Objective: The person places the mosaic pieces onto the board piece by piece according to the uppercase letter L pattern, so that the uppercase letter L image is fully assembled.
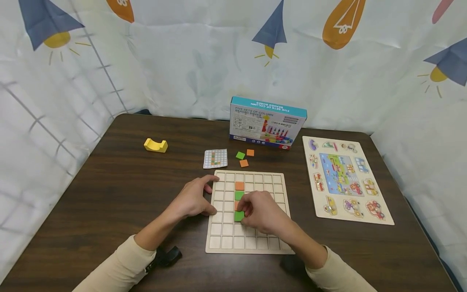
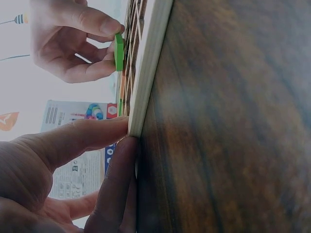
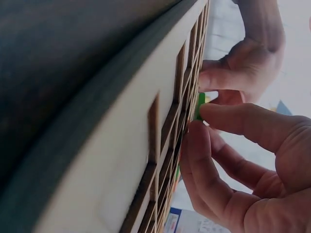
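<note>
A wooden grid board (image 1: 249, 245) lies flat on the table. My right hand (image 1: 263, 211) pinches a green square tile (image 1: 238, 216) between thumb and fingers, low over a cell of the board; in the left wrist view the tile (image 2: 119, 52) stands tilted on edge. Above it in the same column are an orange tile (image 1: 239, 185), a green tile (image 1: 239, 195) and another orange tile, partly covered by my right fingers. My left hand (image 1: 192, 197) rests against the board's left side, thumb and forefinger spread and touching its edge.
Behind the board lie a small pattern card (image 1: 215, 158), a loose green tile (image 1: 240, 155) and two orange tiles (image 1: 243, 163). A toy box (image 1: 267, 122) stands at the back. To the right is a picture puzzle board (image 1: 344, 178); a yellow curved block (image 1: 155, 145) sits back left.
</note>
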Available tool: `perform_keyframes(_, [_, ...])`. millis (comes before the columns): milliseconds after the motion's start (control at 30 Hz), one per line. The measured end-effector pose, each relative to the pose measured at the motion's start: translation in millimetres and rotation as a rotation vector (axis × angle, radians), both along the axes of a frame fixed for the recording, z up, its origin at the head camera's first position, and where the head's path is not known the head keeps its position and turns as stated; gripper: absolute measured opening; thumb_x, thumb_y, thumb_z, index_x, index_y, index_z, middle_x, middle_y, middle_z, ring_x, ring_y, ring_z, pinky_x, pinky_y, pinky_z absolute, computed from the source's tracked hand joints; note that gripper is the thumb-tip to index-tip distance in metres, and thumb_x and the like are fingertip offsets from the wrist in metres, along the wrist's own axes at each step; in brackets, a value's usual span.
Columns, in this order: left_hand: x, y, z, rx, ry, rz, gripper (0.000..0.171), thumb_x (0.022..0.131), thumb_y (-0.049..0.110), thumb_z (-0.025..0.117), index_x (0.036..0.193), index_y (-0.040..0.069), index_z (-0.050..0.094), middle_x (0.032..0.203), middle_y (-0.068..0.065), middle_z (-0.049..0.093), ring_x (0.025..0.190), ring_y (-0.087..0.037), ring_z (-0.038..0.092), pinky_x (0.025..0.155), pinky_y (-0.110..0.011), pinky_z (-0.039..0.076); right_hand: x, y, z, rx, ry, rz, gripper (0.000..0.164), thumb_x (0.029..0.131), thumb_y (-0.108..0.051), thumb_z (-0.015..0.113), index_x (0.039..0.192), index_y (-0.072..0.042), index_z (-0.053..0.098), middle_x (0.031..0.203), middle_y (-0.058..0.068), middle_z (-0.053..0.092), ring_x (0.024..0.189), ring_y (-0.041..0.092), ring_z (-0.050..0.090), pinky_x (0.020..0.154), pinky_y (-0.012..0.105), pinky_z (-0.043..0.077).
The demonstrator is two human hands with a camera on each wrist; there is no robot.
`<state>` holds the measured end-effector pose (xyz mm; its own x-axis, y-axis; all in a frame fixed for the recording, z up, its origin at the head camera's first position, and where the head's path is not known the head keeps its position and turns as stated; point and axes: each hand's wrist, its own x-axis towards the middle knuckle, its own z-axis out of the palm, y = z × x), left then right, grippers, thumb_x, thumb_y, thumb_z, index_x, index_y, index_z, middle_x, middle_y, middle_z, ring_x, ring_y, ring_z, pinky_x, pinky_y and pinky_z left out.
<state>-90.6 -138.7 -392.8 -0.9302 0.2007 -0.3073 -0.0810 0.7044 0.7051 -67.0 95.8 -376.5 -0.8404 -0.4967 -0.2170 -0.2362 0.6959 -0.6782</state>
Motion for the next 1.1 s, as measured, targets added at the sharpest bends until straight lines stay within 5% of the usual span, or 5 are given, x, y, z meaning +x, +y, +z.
perform_keyframes(1100, [-0.3, 0.8, 1.0, -0.016, 0.014, -0.021, 0.091, 0.060, 0.004, 0.093, 0.143, 0.017, 0.059, 0.107, -0.010, 0.062, 0.096, -0.028, 0.054, 0.072, -0.033, 0.047, -9.5, 2.4, 4.8, 0.037, 0.072, 0.025, 0.017, 0.079, -0.004, 0.087, 0.089, -0.014, 0.076, 0.080, -0.003, 0.067, 0.074, 0.013, 0.057, 0.070, 0.030, 0.049])
